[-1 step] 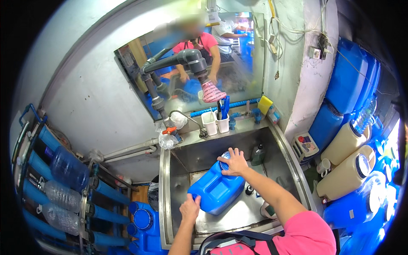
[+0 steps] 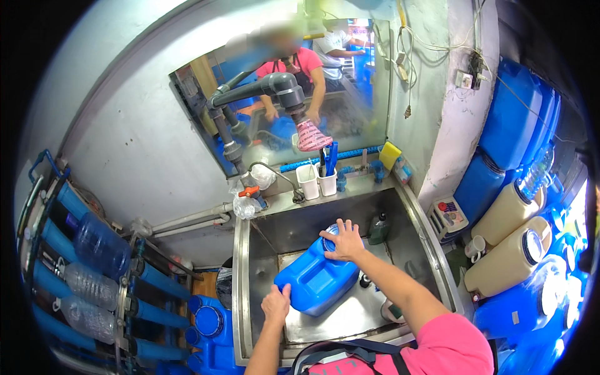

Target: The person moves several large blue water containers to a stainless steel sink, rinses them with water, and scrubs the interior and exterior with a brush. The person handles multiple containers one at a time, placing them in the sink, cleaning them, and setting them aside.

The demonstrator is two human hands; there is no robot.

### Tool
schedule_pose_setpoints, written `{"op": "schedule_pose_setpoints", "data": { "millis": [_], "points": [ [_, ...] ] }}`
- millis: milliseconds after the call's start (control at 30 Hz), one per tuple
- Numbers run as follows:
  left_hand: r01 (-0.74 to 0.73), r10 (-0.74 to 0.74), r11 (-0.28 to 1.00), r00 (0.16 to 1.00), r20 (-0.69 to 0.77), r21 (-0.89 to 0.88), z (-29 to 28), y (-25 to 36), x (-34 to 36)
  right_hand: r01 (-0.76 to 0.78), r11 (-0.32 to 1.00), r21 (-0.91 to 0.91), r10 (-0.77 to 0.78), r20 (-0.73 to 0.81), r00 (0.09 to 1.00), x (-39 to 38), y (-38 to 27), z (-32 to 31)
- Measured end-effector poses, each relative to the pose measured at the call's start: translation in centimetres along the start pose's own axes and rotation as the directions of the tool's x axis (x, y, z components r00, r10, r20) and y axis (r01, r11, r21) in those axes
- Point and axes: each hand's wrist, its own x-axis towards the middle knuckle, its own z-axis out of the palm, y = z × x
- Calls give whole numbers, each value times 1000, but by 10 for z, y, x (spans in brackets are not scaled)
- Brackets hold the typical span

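A blue plastic jug (image 2: 309,281) lies tilted diagonally in the stainless steel sink (image 2: 425,262). My right hand (image 2: 342,244) rests over the round blue cap (image 2: 329,230) at its far end, fingers spread around it and gripping. My left hand (image 2: 277,303) holds the jug's near left end, thumb up against the blue plastic. A dark green bottle (image 2: 379,232) stands in the sink's back right, and a small black-topped item (image 2: 365,280) sits just right of the jug, partly hidden.
Overhead, a grey pipe (image 2: 250,87) ends in a pink-covered outlet (image 2: 311,134) before a mirror reflecting two people. White holders (image 2: 307,184) line the back ledge. Stacked containers (image 2: 500,262) crowd the right; a rack of tubes and bottles (image 2: 87,287) and blue jugs (image 2: 209,322) occupy the left.
The jug and both my hands have shifted very slightly toward the left. The grips look the same.
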Motion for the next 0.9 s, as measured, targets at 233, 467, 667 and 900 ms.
{"op": "schedule_pose_setpoints", "data": {
  "millis": [233,467,667,900],
  "points": [
    [-501,431,850,839,-333,-163,-1,3,-2,-130,991,32,132,-57,990,-1,-6,6],
    [-186,170,932,982,-77,-311,-9,-33,-14,-196,981,-14,195,-39,980,14,-11,7],
    [-363,183,813,902,-391,-456,-20,-14,-1,-259,964,-59,259,-14,966,2,-26,6],
    [-504,450,841,854,-262,-198,3,49,46,-117,993,-29,119,85,989,-12,-31,-11]
  ]
}}
